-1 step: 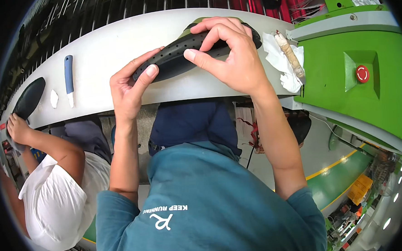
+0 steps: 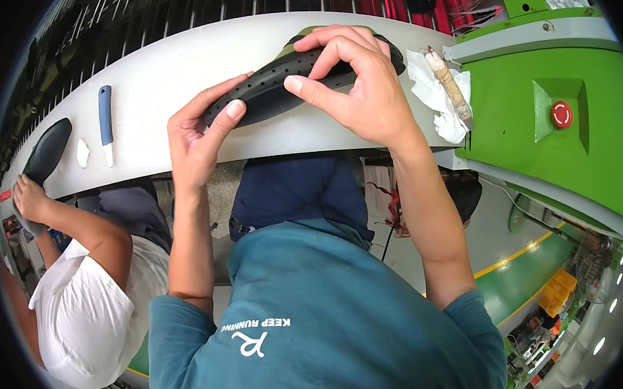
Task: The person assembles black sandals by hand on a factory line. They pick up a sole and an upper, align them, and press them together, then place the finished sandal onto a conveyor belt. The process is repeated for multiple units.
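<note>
A long black shoe sole (image 2: 272,106), dotted with small holes, is held tilted over the white table. My left hand (image 2: 199,133) is closed on its left end, thumb on the near face and fingers behind. At the other end my right hand (image 2: 366,86) grips the piece, its fingers bent over the far edge and its thumb tip against the perforated surface. An olive-green part (image 2: 286,51) shows behind the sole, partly covered by my right fingers; I cannot tell how the two are joined.
On the white table (image 2: 158,83) lie a blue-handled knife (image 2: 106,124) and a white scrap (image 2: 83,153). A taped, stick-like tool (image 2: 448,83) rests on white tissue (image 2: 422,83). Right stands a green machine (image 2: 511,113) with a red button (image 2: 562,114). A co-worker's hand (image 2: 30,199) holds another black sole (image 2: 48,148).
My left hand has shifted very slightly left; my right hand and the sole look the same. The co-worker's hand and black sole have moved a little to the right.
</note>
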`<state>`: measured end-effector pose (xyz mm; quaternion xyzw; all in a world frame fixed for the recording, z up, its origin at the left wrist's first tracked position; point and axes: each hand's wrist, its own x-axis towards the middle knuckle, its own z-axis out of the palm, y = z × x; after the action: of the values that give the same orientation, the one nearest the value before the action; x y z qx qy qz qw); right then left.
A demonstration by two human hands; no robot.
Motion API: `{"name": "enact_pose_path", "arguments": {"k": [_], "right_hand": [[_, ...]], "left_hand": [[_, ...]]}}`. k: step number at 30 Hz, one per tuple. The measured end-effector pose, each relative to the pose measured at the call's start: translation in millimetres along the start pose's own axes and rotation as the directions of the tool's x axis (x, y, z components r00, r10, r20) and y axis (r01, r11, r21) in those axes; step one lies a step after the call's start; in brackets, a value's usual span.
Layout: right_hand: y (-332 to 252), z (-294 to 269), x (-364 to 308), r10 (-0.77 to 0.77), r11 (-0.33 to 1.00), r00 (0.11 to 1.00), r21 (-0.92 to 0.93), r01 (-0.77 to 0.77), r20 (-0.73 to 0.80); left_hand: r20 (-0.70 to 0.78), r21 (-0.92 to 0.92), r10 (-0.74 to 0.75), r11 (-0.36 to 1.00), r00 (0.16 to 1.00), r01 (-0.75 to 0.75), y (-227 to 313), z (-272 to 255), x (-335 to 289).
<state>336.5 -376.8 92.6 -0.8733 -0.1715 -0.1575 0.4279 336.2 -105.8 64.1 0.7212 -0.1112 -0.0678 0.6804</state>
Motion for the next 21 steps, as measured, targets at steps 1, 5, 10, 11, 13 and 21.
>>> {"name": "enact_pose_path", "arguments": {"k": [1,5,10,11,13,21], "right_hand": [[0,-1,0,-0.001,1.0,1.0,0.011,0.0,0.014],[2,-5,-1,-0.008,0.999,0.997,0.047,0.004,0.075],[1,4,-3,0.019,0.998,1.0,0.057,-0.018,-0.015],[-1,7,-3,0.037,0.998,0.998,0.054,-0.035,-0.043],[3,4,-1,0.053,0.996,0.998,0.076,-0.05,-0.036],[26,-25,-22,0.065,0.997,0.997,0.038,-0.063,-0.045]], "left_hand": [[0.009,0.016,-0.01,1.0,1.0,0.01,5,-1,2],[0.099,0.266,0.056,0.961,0.993,-0.081,31,16,17],[0.143,0.23,0.001,0.973,0.99,-0.034,29,10,28],[0.144,0.225,-0.034,0.974,0.989,0.0,32,9,30],[0.176,0.252,-0.018,0.967,0.984,-0.028,36,8,34],[0.143,0.181,0.064,0.979,0.988,-0.089,37,32,33]]}}
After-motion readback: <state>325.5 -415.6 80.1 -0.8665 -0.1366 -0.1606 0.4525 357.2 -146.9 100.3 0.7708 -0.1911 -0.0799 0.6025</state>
